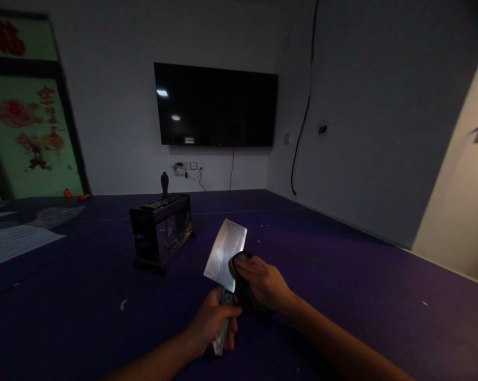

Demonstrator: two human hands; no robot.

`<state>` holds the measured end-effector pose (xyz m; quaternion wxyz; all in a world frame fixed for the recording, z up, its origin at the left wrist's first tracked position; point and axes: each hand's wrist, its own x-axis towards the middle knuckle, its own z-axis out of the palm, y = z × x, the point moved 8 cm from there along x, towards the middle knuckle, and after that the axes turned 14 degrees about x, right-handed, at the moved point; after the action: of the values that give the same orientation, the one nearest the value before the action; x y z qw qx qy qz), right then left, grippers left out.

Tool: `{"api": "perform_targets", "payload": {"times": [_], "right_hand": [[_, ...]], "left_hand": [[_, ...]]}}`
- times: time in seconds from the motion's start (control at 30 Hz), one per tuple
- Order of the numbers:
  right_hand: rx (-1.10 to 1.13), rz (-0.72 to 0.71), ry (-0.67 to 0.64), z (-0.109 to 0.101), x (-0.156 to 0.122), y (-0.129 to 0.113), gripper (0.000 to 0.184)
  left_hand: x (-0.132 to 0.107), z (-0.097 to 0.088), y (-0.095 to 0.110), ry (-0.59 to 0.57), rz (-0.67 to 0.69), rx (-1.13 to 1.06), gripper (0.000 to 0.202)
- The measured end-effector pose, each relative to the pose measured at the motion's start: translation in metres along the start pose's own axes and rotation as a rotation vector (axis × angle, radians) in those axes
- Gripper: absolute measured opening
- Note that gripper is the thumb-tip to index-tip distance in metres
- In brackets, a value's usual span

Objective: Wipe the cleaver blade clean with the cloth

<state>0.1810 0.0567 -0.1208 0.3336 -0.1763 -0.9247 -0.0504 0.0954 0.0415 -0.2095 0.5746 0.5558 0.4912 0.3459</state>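
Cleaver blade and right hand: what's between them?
In the head view, a dark, rounded object with a yellowish edge, held by the right hand, lies between that hand and the cleaver blade. Whether it touches the blade is unclear.

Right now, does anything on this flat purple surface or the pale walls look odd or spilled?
A small white scrap lies loose on the flat purple surface, left of the broad metal cleaver, like stray litter. A long black cable dangles down the pale right wall, looking untidy. I see no clear spill.
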Motion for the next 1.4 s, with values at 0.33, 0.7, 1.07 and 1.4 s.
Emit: {"api": "perform_targets", "payload": {"times": [0.33,0.7,1.07,1.4], "right_hand": [[0.002,0.108,0.119,-0.011,-0.004,0.012,0.051],[0.121,0.103,0.057,-0.006,-0.005,0.006,0.052],[0.064,0.083,0.068,-0.001,-0.007,0.009,0.049],[-0.073,0.096,0.107,-0.006,-0.006,0.013,0.044]], "left_hand": [[-0.002,0.003,0.001,-0.106,0.024,0.01,0.039],[0.001,0.005,0.001,-0.083,0.06,-0.002,0.034],[0.001,0.005,0.0,-0.046,0.05,0.009,0.037],[0.002,0.005,-0.004,-0.04,0.064,0.042,0.04]]}}
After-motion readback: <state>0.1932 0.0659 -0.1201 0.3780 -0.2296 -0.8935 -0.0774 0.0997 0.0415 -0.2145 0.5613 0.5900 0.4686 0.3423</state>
